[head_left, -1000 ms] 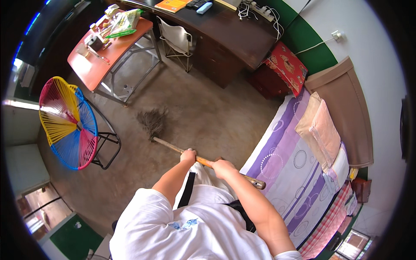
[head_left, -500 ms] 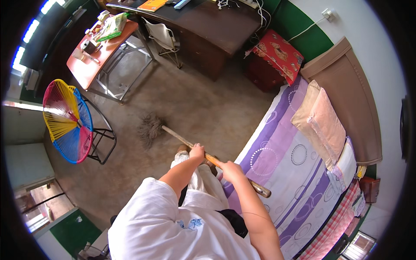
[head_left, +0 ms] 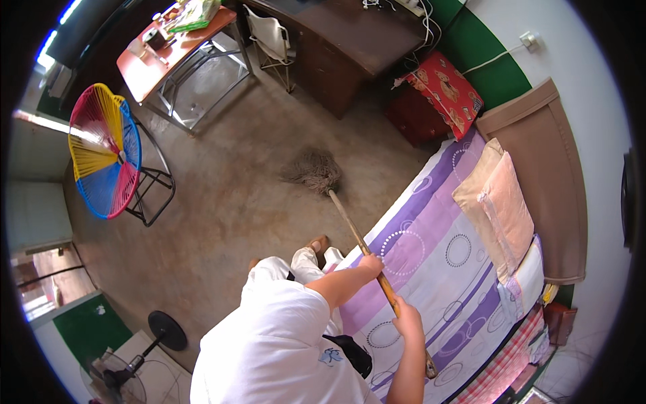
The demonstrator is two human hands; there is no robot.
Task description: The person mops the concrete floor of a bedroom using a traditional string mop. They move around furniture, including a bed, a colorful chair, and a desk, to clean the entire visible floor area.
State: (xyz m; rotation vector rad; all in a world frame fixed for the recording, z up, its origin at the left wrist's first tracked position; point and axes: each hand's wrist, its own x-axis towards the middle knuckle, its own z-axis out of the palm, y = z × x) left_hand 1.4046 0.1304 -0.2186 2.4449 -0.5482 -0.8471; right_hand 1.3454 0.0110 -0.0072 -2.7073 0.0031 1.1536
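Observation:
A mop with a grey string head (head_left: 313,170) rests on the concrete floor, its long wooden handle (head_left: 349,219) slanting back toward me and to the right. My left hand (head_left: 371,264) is closed round the middle of the handle. Further up the handle, over the bed's edge, my right hand (head_left: 408,319) grips it. The handle's end sticks out past my right forearm. Beside both hands lies the bed (head_left: 431,262), covered in a purple and white sheet with circles.
A multicoloured string chair (head_left: 108,151) stands at the left. Beyond are a red-topped table (head_left: 145,71), a white folding chair (head_left: 269,37) and a dark desk (head_left: 336,67). A red cloth-covered cabinet (head_left: 437,94) adjoins the bed. A fan (head_left: 128,367) stands at lower left.
The mop head has swept to the right across the floor. Both my hands have moved right and nearer with the handle, still gripping it. The view has shifted too.

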